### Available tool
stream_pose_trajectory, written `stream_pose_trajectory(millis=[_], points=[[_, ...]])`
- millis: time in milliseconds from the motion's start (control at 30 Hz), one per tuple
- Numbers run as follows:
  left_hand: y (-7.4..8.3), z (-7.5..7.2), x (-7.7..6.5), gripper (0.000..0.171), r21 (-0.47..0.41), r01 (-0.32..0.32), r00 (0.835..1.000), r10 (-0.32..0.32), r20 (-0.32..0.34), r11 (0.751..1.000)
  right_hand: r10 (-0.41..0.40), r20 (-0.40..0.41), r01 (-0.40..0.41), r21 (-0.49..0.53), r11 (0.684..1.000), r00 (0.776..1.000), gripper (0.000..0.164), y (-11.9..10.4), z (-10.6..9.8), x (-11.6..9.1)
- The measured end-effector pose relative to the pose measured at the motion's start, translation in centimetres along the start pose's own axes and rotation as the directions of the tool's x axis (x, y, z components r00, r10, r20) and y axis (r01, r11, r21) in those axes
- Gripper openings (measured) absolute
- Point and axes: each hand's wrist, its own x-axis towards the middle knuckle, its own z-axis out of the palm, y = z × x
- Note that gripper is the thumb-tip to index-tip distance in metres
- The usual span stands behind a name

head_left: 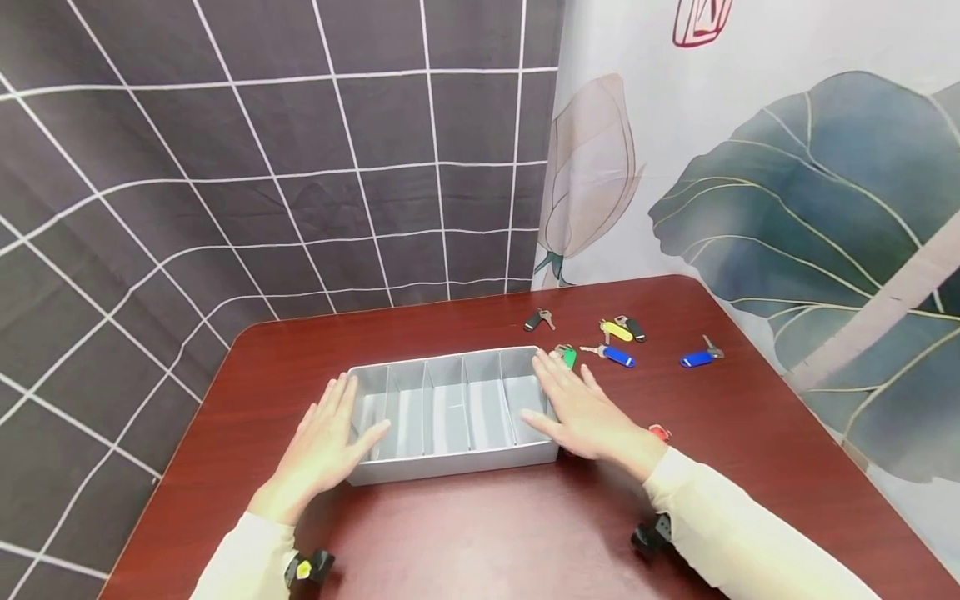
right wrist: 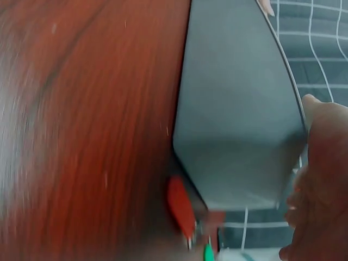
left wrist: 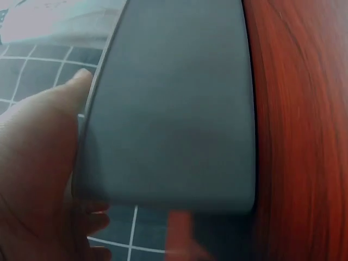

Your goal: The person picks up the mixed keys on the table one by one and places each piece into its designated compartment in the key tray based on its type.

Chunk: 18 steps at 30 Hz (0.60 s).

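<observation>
A grey tray [head_left: 453, 467] split by dividers into several compartments sits on the table. At its left end, my left hand [head_left: 322, 437] lies with straight fingers along the end wall and the thumb over the rim. My right hand [head_left: 585, 408] touches the opposite end in a like way, fingers extended and thumb reaching over the inside. Both wrist views show the tray's front wall [left wrist: 174, 109] close up. Beside the right corner lies a red key tag [right wrist: 180, 209]. A green key tag [head_left: 568, 358] is close to the right fingertips, partly hidden.
Beyond the right hand lie keys with tags: black [head_left: 533, 320], yellow [head_left: 617, 331], another black [head_left: 635, 329], blue [head_left: 619, 357] and another blue [head_left: 697, 358]. A red tag [head_left: 660, 432] shows behind the right wrist. Curtains [head_left: 375, 200] hang behind the dark red table [head_left: 277, 350].
</observation>
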Motion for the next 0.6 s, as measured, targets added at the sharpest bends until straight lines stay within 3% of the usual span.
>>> stream_pose_trajectory(millis=[267,600], points=[[-1.4,-0.1,0.5,0.100,-0.010,0.022,0.999,-0.021,0.027,1.000,0.055,0.019,-0.056,0.046,0.997,0.998,0.079,5.0,-2.4,-1.6],[-1.5,0.3,0.5,0.103,-0.053,0.023,1.000,-0.023,0.015,0.998,0.091,0.017,-0.092,0.081,0.992,0.996,0.073,11.5,-5.1,-4.9]])
